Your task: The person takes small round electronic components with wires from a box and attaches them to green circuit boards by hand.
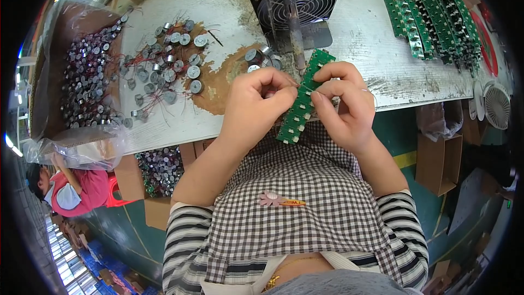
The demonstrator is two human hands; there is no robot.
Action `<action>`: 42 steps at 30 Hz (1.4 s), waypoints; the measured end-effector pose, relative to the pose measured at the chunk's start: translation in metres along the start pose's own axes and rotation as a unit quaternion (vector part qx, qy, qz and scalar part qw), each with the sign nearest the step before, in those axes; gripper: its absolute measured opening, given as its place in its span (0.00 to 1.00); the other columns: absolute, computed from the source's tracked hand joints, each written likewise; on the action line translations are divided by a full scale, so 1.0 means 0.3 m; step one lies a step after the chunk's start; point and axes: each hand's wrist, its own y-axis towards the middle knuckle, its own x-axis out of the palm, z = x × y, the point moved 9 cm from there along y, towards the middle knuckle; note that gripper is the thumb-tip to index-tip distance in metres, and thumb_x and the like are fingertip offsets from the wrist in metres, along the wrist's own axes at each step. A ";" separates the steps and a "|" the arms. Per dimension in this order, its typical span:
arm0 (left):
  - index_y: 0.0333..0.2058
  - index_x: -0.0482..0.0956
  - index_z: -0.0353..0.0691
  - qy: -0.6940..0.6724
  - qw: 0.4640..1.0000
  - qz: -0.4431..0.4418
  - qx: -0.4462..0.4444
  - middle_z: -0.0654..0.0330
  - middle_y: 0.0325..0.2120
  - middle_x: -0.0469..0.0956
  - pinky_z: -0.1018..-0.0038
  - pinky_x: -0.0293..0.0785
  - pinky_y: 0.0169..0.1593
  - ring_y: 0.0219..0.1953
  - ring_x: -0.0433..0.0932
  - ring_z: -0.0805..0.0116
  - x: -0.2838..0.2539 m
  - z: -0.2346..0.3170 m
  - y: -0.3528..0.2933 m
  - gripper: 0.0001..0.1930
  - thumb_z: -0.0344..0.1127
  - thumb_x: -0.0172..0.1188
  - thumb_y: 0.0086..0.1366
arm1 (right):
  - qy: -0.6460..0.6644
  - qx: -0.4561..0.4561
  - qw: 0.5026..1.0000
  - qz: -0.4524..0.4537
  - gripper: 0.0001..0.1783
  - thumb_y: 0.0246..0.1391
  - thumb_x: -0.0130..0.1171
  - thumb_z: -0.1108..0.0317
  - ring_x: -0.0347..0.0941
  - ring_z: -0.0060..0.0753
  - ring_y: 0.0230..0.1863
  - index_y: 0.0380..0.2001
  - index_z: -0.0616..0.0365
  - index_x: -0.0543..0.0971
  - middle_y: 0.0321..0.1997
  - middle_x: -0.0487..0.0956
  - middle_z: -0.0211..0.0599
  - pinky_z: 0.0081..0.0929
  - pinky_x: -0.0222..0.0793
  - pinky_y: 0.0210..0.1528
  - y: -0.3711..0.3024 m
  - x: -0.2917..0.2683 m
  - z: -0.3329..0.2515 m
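A long green circuit board strip [299, 113] with small white parts along it is held at a tilt over the table's near edge. My right hand [349, 106] grips the strip's right side between thumb and fingers. From the other side, my left hand [256, 104] pinches at the strip's left edge; what lies between its fingertips is too small to make out. Beyond the hands, a soldering iron [295, 38] points down at the strip's far end. Small round metal motors [254, 56] with thin wires lie just past my left hand.
Loose motors [174, 65] lie on the white table [360, 49] at left, beside a plastic-lined carton [49, 71] of more. A black fan [322, 0] stands behind the iron. Several green board strips [412, 22] lie at far right. Below left, a person [82, 188] sits beside another carton [128, 177].
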 end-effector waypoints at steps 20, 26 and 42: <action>0.26 0.75 0.31 0.009 0.999 -0.022 0.021 0.61 0.31 0.77 0.83 0.69 0.32 0.28 0.72 0.80 0.019 0.010 0.005 0.04 0.26 0.59 0.55 | 0.043 0.048 0.998 0.022 0.06 0.43 0.59 0.84 0.71 0.21 0.24 0.25 0.66 0.73 0.38 0.74 0.47 0.16 0.69 0.26 -0.018 0.000 0.029; 0.26 0.75 0.32 0.019 1.000 0.011 0.009 0.62 0.28 0.77 0.84 0.68 0.32 0.28 0.71 0.81 0.007 0.000 0.026 0.04 0.26 0.60 0.55 | -0.012 0.030 0.999 0.019 0.06 0.43 0.59 0.84 0.70 0.21 0.23 0.26 0.65 0.73 0.36 0.75 0.45 0.17 0.66 0.23 -0.002 0.004 0.023; 0.24 0.76 0.33 0.075 0.997 -0.006 0.032 0.68 0.21 0.75 0.85 0.64 0.25 0.22 0.67 0.85 0.012 0.001 0.031 0.02 0.26 0.59 0.52 | -0.102 -0.027 0.993 0.043 0.09 0.42 0.59 0.85 0.68 0.28 0.30 0.28 0.64 0.74 0.44 0.70 0.48 0.18 0.66 0.29 -0.015 -0.006 -0.017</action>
